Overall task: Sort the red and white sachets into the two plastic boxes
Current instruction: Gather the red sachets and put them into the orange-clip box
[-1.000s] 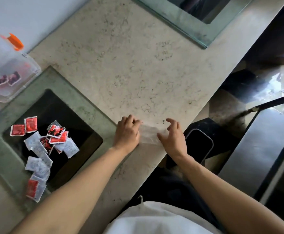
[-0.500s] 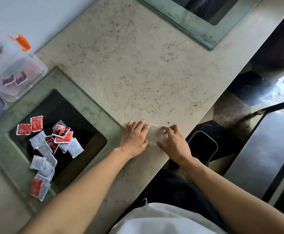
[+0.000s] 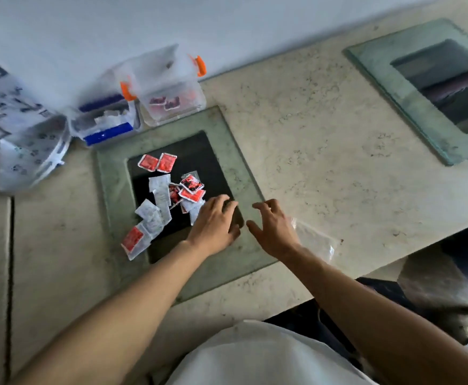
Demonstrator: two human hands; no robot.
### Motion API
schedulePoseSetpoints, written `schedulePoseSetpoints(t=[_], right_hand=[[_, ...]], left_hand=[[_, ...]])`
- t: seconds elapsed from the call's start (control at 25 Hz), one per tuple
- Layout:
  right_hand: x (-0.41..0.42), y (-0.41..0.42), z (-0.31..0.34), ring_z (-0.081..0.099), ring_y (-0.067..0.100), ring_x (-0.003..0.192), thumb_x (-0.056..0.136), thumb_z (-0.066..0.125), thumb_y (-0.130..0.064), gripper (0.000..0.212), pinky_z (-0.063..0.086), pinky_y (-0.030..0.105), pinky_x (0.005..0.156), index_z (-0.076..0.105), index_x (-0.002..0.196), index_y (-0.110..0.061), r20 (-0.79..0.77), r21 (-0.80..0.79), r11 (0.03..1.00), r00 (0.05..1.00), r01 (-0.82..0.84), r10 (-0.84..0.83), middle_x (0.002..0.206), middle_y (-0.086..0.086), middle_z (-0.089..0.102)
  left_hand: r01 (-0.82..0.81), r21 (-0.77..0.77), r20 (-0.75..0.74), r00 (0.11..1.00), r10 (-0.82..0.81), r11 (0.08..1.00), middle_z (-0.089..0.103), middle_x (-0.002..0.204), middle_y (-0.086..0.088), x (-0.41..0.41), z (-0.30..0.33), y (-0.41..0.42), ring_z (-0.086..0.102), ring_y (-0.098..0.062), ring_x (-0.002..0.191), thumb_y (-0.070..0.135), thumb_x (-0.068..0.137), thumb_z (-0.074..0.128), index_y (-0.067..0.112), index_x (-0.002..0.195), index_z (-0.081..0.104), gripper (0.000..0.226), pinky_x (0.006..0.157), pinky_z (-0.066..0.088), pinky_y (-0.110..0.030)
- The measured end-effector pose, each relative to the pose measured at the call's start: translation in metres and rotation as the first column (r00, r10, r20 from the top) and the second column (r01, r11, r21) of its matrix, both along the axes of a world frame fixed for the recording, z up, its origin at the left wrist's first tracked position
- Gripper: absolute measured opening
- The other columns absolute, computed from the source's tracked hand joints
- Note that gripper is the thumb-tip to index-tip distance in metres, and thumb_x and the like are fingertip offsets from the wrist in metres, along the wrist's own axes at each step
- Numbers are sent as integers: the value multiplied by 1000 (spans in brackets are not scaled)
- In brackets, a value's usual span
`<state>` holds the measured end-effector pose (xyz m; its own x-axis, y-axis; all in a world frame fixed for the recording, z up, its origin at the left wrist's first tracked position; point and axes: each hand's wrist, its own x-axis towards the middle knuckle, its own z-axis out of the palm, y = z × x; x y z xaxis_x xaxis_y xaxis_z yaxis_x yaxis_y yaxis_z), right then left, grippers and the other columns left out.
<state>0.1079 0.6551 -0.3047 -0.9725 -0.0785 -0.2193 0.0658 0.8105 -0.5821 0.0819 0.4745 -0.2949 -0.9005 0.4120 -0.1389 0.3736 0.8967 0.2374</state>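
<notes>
Hands beside scattered sachets

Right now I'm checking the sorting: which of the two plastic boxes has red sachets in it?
The orange-clipped box, standing right of the blue-clipped box, against the wall. Red sachets show through its clear side; the blue one holds pale contents.

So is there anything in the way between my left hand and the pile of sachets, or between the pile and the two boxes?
Nothing visible blocks either. The left hand is at the near-right edge of the sachets on the glass panel. The orange-latched box and blue-latched box sit open just beyond the panel, with bare surface between.
</notes>
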Motion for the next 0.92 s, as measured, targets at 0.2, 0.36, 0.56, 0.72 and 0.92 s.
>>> schedulePoseSetpoints(t=[0.2,0.36,0.56,0.72,0.92], right_hand=[[-31,-74,14,58,26,114,91,58,-44,53,53,41,91,50,139,-24,38,-3,981,981,-192,192,131,4,50],[-42,-113,14,60,28,109,91,61,-43,50,54,40,84,52,135,-22,-1,54,937,938,-345,346,129,5,51],[-53,-130,11,60,30,110,91,62,-38,46,55,41,80,54,133,-19,4,86,904,907,-419,420,134,7,50],[-65,-135,3,60,32,111,90,62,-35,44,55,41,80,55,130,-17,29,95,895,900,-436,435,132,9,52],[-82,-155,-3,60,30,106,91,59,-32,36,52,38,78,57,124,-18,78,99,866,871,-490,484,125,7,53]], left_hand=[[-329,19,-9,944,330,944,57,126,-15,31,9,-94,54,-37,116,39,80,62,7,129,57,59,96,49,-47],[-531,18,-34,847,531,847,60,118,-15,50,4,-134,56,-39,110,37,74,54,8,118,62,53,89,51,-49],[-591,31,-3,807,591,806,56,121,-15,51,-11,-151,51,-38,114,36,74,51,11,120,59,52,92,48,-50],[-640,69,43,768,639,765,57,118,-15,45,-19,-154,51,-38,112,28,72,54,10,118,60,50,90,49,-50],[-678,134,70,734,676,722,63,110,-13,51,-38,-175,59,-40,102,14,71,65,11,114,64,43,83,54,-47]])
